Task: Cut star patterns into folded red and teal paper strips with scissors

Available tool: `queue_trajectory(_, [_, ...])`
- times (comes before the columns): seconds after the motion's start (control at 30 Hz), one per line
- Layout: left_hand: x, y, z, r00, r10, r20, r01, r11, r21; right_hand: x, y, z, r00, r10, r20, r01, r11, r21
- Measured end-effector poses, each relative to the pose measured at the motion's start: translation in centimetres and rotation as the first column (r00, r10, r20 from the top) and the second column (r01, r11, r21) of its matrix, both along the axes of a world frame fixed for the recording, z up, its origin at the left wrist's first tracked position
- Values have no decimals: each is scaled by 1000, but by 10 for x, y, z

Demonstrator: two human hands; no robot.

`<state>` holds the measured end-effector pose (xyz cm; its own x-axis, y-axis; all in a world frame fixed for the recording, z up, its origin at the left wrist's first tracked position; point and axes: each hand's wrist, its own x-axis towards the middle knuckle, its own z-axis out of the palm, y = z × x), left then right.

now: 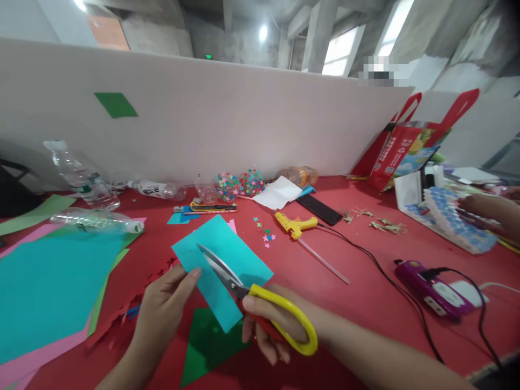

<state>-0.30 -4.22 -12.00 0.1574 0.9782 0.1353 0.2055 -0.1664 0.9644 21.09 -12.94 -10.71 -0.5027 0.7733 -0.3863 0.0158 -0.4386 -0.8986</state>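
My left hand (168,295) pinches the left edge of a turquoise sheet of paper (244,254), thumb on top. In my right hand (270,319) is a pair of scissors (280,303) with yellow and red handles, fingers through the loops. Its blades lie across the paper and point to the upper left; they look nearly closed. Below the turquoise sheet, a dark green piece of paper (203,346) rests on the red table. Red fringed paper strips (125,317) lie beside my left wrist, partly hidden by it.
A yellow glue gun (296,223) with a cable lies ahead, near a black phone (319,209). A purple power strip (434,290) is at right. Stacked coloured paper (49,287) and plastic bottles (97,221) are at left. Another person's hand (491,208) reaches in at far right.
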Motion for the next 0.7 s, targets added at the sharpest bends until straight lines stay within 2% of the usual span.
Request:
queue_trajectory(0.2, [6, 0, 6, 964, -38, 263, 59, 996, -72, 3, -3, 3, 999, -35, 37, 31, 993, 116])
queue_trajectory(0.3, [6, 1, 7, 929, -25, 368, 69, 992, -106, 3, -4, 9, 1000, 12, 24, -14, 996, 92])
queue_trajectory(0.4, [7, 1, 8, 913, -18, 408, 89, 984, -157, -1, -5, 12, 999, -4, 38, 2, 999, 50])
queue_trajectory(0.53, [11, -4, 9, 905, -26, 424, 136, 963, -232, -10, -5, 6, 972, -133, 195, 106, 984, 143])
queue_trajectory(0.63, [14, -7, 9, 897, -47, 440, 181, 946, -269, -14, -5, 1, 961, -159, 227, 113, 973, 200])
queue_trajectory(0.7, [16, -8, 9, 895, -66, 442, 209, 936, -283, -15, -6, 1, 958, -158, 238, 116, 977, 181])
